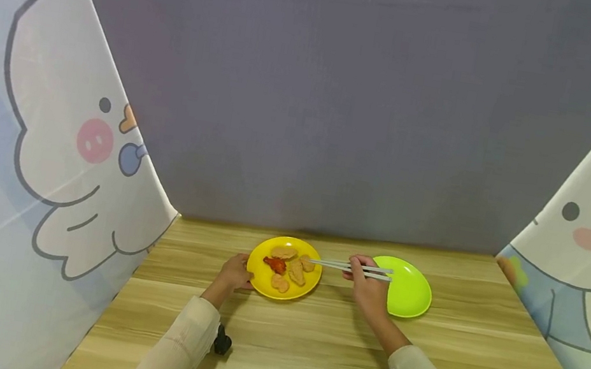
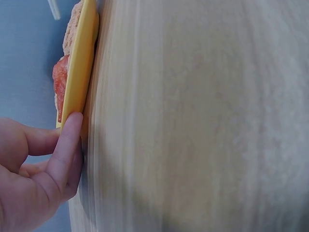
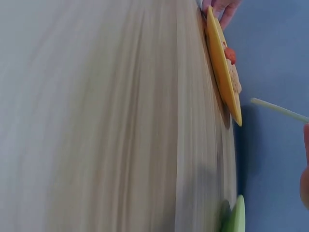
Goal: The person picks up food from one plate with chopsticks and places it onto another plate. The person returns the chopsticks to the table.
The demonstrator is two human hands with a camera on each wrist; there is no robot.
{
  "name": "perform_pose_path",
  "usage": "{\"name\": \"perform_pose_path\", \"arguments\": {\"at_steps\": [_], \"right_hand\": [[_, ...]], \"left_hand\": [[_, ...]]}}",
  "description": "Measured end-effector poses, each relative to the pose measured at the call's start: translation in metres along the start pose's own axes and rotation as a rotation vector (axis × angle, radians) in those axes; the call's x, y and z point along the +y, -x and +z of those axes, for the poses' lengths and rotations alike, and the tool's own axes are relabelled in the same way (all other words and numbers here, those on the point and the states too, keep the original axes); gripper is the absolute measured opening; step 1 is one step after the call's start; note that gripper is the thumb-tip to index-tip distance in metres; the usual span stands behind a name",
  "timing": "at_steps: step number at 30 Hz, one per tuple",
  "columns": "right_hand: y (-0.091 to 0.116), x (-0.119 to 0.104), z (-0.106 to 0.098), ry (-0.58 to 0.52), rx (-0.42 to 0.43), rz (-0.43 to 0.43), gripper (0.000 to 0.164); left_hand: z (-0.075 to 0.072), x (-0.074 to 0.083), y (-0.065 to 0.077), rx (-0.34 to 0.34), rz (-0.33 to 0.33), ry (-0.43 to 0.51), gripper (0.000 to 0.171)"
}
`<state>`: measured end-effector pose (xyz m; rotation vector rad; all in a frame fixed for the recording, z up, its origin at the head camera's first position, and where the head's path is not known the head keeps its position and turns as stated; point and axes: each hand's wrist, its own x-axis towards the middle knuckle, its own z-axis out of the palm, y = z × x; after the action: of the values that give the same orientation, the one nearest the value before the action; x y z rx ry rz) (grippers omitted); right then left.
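Observation:
My left hand (image 1: 235,272) pinches the left rim of a yellow plate (image 1: 263,285), thumb above and fingers beneath in the left wrist view. On that plate lie a glossy red piece like a chicken wing (image 1: 275,264) and several tan breaded pieces (image 1: 297,272) like nuggets. A pair of pale chopsticks (image 1: 334,264) is held in my right hand (image 1: 369,294), tips pointing left over the plate's right edge. In the right wrist view, a chopstick tip (image 3: 256,101) stands apart from the food, with nothing gripped at it. Partly behind the right hand sits a bright green plate (image 1: 413,293).
Both plates are near the back of a wood-grain table (image 1: 298,353), before a grey back panel (image 1: 301,147). Printed cartoon panels (image 1: 64,141) flank the table on the left and right. A small black device is worn at each wrist.

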<state>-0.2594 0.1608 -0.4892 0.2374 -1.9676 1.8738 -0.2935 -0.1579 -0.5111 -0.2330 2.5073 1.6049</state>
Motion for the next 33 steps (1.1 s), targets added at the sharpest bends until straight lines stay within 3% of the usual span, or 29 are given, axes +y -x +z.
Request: {"name": "perform_pose_path", "arguments": {"at_steps": [8,11,14,17,19,22,26,33], "right_hand": [[0.000,-0.006,-0.018,0.281,-0.029,-0.161,0.019],[0.001,-0.004,-0.021,0.329,-0.021,-0.257,0.014],[0.004,0.001,-0.024,0.333,-0.002,-0.397,0.006],[0.006,0.004,-0.027,0.346,-0.037,-0.573,0.015],[0.006,0.006,-0.030,0.411,-0.070,-0.685,0.018],[0.006,0.007,-0.033,0.534,-0.129,-0.801,0.003],[0.008,0.011,-0.035,0.637,-0.186,-0.866,0.043],[0.016,0.017,-0.037,0.723,-0.254,-0.939,0.043]], "left_hand": [[-0.004,0.004,0.002,-0.015,0.001,0.013,0.062],[-0.005,0.005,0.003,-0.020,0.012,0.020,0.061],[-0.004,0.005,0.002,-0.018,0.011,0.025,0.060],[-0.002,0.003,0.001,-0.008,0.006,0.024,0.061],[-0.002,0.002,0.001,-0.003,0.010,0.012,0.061],[-0.004,0.003,0.000,0.004,0.007,0.013,0.062],[-0.004,0.004,-0.001,0.009,0.016,0.026,0.062],[-0.001,0.000,0.001,-0.002,0.014,0.028,0.061]]}}
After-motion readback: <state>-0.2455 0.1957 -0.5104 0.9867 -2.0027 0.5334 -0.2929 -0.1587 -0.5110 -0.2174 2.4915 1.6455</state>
